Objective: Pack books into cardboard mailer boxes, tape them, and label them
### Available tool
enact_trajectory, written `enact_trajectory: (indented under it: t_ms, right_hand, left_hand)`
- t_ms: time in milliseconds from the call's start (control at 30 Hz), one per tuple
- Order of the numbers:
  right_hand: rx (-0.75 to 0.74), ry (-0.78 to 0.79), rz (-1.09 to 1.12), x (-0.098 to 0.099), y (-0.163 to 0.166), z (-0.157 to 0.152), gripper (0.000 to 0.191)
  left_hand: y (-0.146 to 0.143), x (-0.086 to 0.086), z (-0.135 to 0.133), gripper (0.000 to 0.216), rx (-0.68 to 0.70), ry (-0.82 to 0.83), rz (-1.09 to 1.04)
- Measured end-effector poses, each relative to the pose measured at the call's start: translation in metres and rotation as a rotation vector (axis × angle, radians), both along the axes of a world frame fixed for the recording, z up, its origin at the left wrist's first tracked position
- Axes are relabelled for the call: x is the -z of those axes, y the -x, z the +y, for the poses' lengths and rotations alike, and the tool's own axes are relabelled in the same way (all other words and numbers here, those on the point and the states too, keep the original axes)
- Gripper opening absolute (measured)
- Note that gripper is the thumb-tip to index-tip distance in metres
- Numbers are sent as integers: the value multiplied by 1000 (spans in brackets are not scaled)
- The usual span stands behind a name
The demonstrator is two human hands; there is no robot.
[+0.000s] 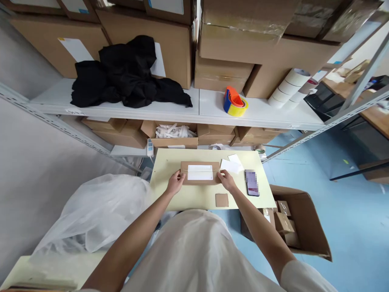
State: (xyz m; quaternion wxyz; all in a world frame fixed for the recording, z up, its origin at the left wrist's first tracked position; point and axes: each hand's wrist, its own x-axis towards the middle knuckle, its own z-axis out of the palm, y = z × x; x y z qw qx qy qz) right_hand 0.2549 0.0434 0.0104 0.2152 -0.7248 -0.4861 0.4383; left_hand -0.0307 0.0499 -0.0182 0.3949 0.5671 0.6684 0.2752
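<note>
A long, flat cardboard box [200,182] lies on the pale yellow table [164,198], with a white label [199,172] on its top. My left hand [175,181] grips its left end, thumb on the top edge. At the opposite end my right hand [226,179] holds the box in the same way. Just right of the box are white paper slips [231,165], and beyond them lies a phone [252,183] with its screen lit. Nearer to me rests a small square piece of cardboard [221,200].
Behind the table stands a shelf [182,115] with cartons, black cloth [127,77] and a tape dispenser [234,103]. Clear plastic bags [103,207] bulge at the left. On the floor at right, an open carton [310,223] contains several small boxes.
</note>
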Motion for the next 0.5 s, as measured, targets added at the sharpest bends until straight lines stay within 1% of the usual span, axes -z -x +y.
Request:
enact_trajectory:
  t_ms: [200, 300, 433, 500]
  right_hand:
    - [8, 17, 65, 21, -4, 7, 40]
    - [15, 16, 126, 28, -5, 7, 43]
    - [-42, -9, 184, 33, -12, 4, 48]
    - [-79, -61, 143, 37, -21, 5, 47]
  left_hand:
    - [-9, 6, 5, 51, -23, 65, 94]
    - [-11, 7, 6, 53, -48, 89, 142]
    - [-11, 7, 9, 55, -103, 96, 95]
    - [-10, 6, 10, 55, -131, 82, 50]
